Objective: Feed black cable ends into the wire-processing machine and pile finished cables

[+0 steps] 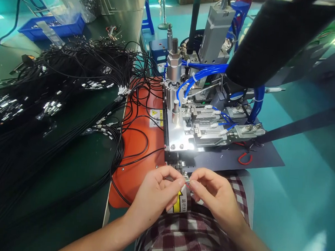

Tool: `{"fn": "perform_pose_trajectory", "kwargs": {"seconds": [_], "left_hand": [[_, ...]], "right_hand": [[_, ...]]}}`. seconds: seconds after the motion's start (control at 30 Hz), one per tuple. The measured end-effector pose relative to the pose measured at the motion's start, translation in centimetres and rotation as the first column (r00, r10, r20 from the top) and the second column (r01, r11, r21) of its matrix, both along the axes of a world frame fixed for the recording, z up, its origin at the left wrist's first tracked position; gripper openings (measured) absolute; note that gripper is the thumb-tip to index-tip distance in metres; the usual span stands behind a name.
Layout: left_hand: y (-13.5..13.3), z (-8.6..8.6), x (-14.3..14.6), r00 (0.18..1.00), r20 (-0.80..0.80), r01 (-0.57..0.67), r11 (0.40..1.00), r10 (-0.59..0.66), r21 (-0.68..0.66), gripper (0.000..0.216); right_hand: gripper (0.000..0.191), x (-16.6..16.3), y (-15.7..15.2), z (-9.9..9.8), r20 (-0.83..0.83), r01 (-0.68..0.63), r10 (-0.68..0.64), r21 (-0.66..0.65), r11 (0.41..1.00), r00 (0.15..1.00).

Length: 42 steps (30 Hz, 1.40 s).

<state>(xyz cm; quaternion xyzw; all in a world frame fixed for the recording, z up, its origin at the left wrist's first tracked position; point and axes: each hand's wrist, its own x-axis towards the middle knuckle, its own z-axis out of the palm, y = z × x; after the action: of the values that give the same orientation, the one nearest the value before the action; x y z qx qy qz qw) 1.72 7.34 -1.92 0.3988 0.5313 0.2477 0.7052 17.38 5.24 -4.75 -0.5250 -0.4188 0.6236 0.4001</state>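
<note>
In front of the machine's near edge, both hands meet at fingertip height over the lap. My left hand (pixel 156 189) is closed in a pinch between thumb and forefinger. Facing it, my right hand (pixel 216 192) pinches in the same way. Between the two sets of fingertips shows a small silvery piece (pixel 187 181), mostly covered by the fingers; its exact kind cannot be made out. Just below the hands is a yellow and white label (pixel 180 202) on a rounded part of the machine.
A machine with a shiny metal plate (pixel 175 135), cylinders and blue air hoses (pixel 205 71) stands ahead. Left of it, black cables (pixel 134 133) cross an orange-red cover (pixel 139 146). Bundled cables with silvery ends (pixel 50 109) and a blue bin (pixel 69 27) lie on the dark table (pixel 92 189).
</note>
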Motion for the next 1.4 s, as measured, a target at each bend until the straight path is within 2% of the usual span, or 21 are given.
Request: {"fn": "perform_pose_trajectory", "kwargs": {"seconds": [0.17,0.4,0.63,0.87,1.1,1.27,1.4], "left_hand": [[0.1,-0.2,0.0,1.000,-0.005,-0.009,1.000,0.009,-0.012,0.022],[-0.1,-0.2,-0.1,1.000,0.003,0.009,1.000,-0.009,0.006,0.022],[0.0,-0.4,-0.1,1.000,0.013,0.027,1.000,-0.027,0.007,0.023],[0.0,-0.4,-0.2,0.999,0.036,0.024,1.000,-0.024,0.011,0.023],[0.3,-0.1,-0.5,0.994,0.049,0.102,0.994,-0.100,-0.043,0.021],[0.4,0.0,-0.8,0.980,0.034,0.196,0.978,-0.194,-0.072,0.017],[0.5,0.0,-0.8,0.972,0.006,0.233,0.970,-0.233,-0.071,0.015]], "right_hand": [[0.018,-0.1,-0.1,-0.3,-0.062,-0.002,0.001,-0.015,1.000,0.998],[0.023,0.3,0.5,-0.7,-0.201,-0.072,0.062,-0.042,0.997,0.978],[0.017,0.4,0.7,-0.8,-0.223,-0.052,0.034,-0.074,0.996,0.974],[0.015,0.3,0.7,-1.0,-0.348,-0.081,0.021,-0.158,0.984,0.937],[0.014,0.7,1.3,-1.0,-0.503,-0.259,0.087,-0.283,0.924,0.860],[0.009,1.3,2.0,-1.1,-0.546,-0.384,0.178,-0.291,0.876,0.819],[0.009,1.7,2.4,-1.3,-0.514,-0.403,0.228,-0.259,0.878,0.827]]}}
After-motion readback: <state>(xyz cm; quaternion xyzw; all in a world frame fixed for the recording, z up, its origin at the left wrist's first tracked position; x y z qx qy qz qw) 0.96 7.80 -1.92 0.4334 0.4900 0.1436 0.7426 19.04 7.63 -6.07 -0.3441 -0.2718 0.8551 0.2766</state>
